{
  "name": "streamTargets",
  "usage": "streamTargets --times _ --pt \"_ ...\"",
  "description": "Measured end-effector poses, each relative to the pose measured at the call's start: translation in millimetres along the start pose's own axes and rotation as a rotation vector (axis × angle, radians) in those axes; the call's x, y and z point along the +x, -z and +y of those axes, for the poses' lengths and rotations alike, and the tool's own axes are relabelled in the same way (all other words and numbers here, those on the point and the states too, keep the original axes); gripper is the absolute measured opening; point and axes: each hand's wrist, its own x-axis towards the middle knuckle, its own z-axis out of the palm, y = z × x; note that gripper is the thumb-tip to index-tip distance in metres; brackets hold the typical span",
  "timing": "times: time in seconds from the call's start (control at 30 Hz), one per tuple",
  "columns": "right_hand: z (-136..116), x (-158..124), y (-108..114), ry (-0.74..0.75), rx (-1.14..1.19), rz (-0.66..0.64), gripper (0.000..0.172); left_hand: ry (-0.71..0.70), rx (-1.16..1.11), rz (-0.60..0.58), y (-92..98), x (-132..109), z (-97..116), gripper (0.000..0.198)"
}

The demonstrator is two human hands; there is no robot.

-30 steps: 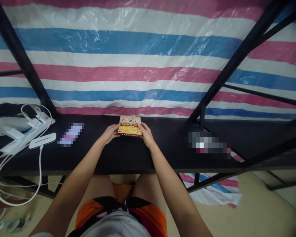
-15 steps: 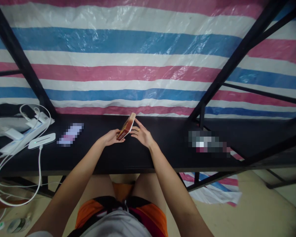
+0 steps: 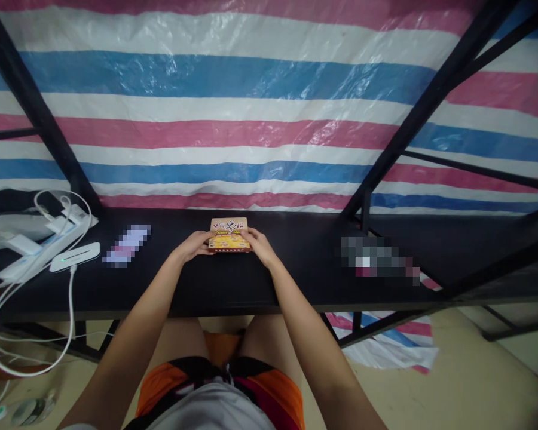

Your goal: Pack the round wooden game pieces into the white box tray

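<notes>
A small yellow and red box with dark printed characters faces up, level, over the middle of the black table. My left hand grips its left edge, thumb on top and fingers at the side and below. On the right edge, my right hand holds the box with its thumb on the top face; its other fingers are partly hidden. Whether the box touches the table is hard to tell.
To the left are a blurred phone-like item, a white device and a power strip with looping white cables. A pixelated object lies right. Black metal posts rise at both sides before a striped sheet.
The box has turned from a tilted, edge-on pose to level with its printed face up. My right hand has closed from spread fingers onto its right edge.
</notes>
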Motion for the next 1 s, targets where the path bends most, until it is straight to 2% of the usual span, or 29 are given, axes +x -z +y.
streamTargets --times 0.1,0.17,0.33,0.53,0.63,0.87,1.0 --pt "1.4 -1.8 0.3 -0.001 -0.268 0.075 0.042 0.043 0.215 0.101 -4.0 -3.2 0.2 0.039" --pt "-1.0 -4.8 -0.5 0.012 -0.362 0.082 0.042 0.054 0.340 0.170 -6.3 -2.9 -0.6 0.040" --pt "-8.9 -11.0 -4.6 0.008 -0.447 0.028 0.040 -0.009 0.579 0.286 -3.6 2.5 -4.0 0.032" --pt "-3.8 -8.5 -3.8 0.064 -0.522 0.008 0.036 -0.071 0.713 0.390 -0.9 3.4 -6.0 0.030" --pt "-1.4 -7.0 -3.3 0.095 -0.539 0.008 0.033 -0.080 0.764 0.415 -1.5 2.1 -6.4 0.033" --pt "-2.2 -6.2 -2.1 0.106 -0.594 -0.010 0.035 -0.069 0.876 0.390 -2.3 -0.1 -5.2 0.046" --pt "-0.3 -5.0 -0.9 0.103 -0.598 -0.025 0.038 -0.072 0.856 0.398 -2.0 -1.2 -3.9 0.048"
